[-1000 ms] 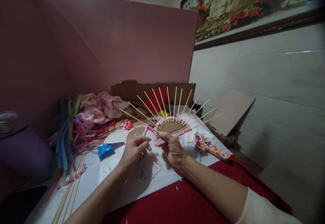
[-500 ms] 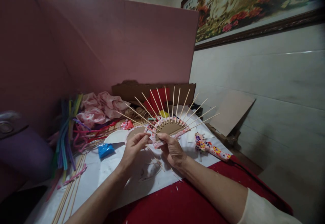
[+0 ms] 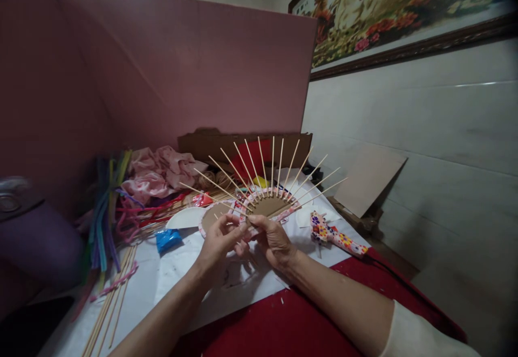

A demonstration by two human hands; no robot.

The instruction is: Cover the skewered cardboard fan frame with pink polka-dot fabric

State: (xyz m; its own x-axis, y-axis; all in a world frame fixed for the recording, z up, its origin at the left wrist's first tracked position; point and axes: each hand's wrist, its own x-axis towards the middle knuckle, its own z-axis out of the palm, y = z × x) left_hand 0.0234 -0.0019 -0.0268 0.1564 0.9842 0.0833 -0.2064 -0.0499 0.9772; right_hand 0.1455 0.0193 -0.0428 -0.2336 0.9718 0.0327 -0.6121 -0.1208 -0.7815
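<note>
My right hand (image 3: 275, 241) grips the lower edge of a half-round cardboard fan frame (image 3: 269, 208), its thumb on the front. Pink patterned cloth trims the frame's curved rim. Several thin wooden sticks (image 3: 263, 158) fan out from that rim, pointing up and outward. Close against the frame's lower left corner, my left hand (image 3: 226, 238) is closed with curled fingers. Pale ends of thin sticks (image 3: 217, 216) show behind its knuckles and seem to pass through its grip; its fingers partly hide them. A second cardboard piece with pink trim (image 3: 214, 217) lies just behind the left hand.
A flower-patterned glue gun (image 3: 338, 235) lies at right on white paper over a red cloth (image 3: 259, 324). At left are a blue packet (image 3: 169, 240), pipe cleaners (image 3: 103, 211), long sticks (image 3: 111, 303) and crumpled pink cloth (image 3: 162, 170). A purple container (image 3: 36, 233) stands far left.
The fan frame has shifted slightly left and tilted a little. My left hand has curled in closer to its lower corner, with more of its fingers bent under.
</note>
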